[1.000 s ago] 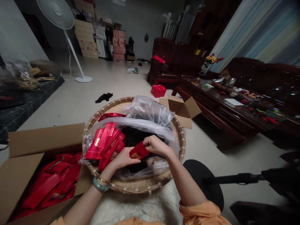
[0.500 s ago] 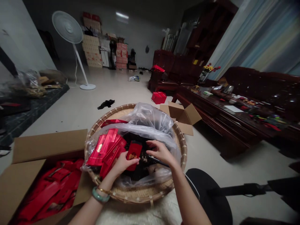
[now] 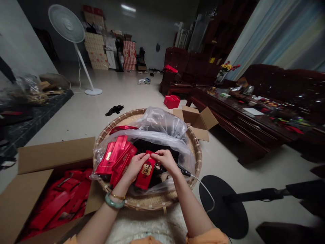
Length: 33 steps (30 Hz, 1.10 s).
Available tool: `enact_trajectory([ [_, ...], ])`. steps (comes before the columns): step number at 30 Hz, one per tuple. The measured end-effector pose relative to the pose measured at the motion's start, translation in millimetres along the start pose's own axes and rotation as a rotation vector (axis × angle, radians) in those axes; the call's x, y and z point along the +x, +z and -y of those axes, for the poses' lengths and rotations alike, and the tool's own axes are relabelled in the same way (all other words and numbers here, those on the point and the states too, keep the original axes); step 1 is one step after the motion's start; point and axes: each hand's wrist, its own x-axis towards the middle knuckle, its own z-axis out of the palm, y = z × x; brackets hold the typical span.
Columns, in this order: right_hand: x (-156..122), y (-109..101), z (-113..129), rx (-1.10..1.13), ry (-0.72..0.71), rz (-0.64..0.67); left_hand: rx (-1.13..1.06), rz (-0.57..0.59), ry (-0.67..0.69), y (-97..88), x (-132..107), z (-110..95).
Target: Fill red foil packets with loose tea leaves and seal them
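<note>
Both hands meet at the top edge of a red packet (image 3: 145,176) with a gold label and black lettering. My left hand (image 3: 135,166) pinches its upper left corner, and my right hand (image 3: 166,160) pinches the upper right. The packet hangs over dark contents in a clear plastic bag (image 3: 165,122), which lies in a round woven bamboo basket (image 3: 198,149). Left of my hands is a pile of red packets (image 3: 117,156). A black handheld tool (image 3: 183,170) with a white cord lies beside my right wrist; its front end is hidden.
At the left, an open cardboard box (image 3: 58,152) holds many red packets. Another open box (image 3: 195,120) stands beyond the basket. A black round stand base (image 3: 223,206) is at the right, near a long wooden table (image 3: 228,118). A white fan (image 3: 67,25) stands further back.
My right hand has moved left onto the packet's top edge, away from the black tool. The packet's top, open and dark before, is now flat between both hands' fingers, its lettered label showing.
</note>
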Motion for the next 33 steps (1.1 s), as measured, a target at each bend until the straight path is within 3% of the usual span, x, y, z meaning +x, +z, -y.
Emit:
enact_trajectory([
  [19,4.3,4.1,-26.8,0.122,0.038,-0.058,-0.054,-0.064,-0.051,-1.5,8.1,7.0],
  [23,2.7,2.7,-27.9,0.154,0.011,-0.107,-0.007,0.009,-0.026,-4.6,9.1,13.9],
  [26,-4.3,1.0,-19.3,0.116,-0.130,-0.147,0.186,0.073,0.009,-10.0,9.0,20.0],
  [30,-28.8,0.9,1.4,-0.131,-0.536,-0.127,0.405,-0.020,0.188,-14.4,6.3,23.0],
  [33,-52.7,2.2,17.1,-0.343,-0.768,-0.042,0.426,-0.003,0.335,-14.6,1.1,17.6],
])
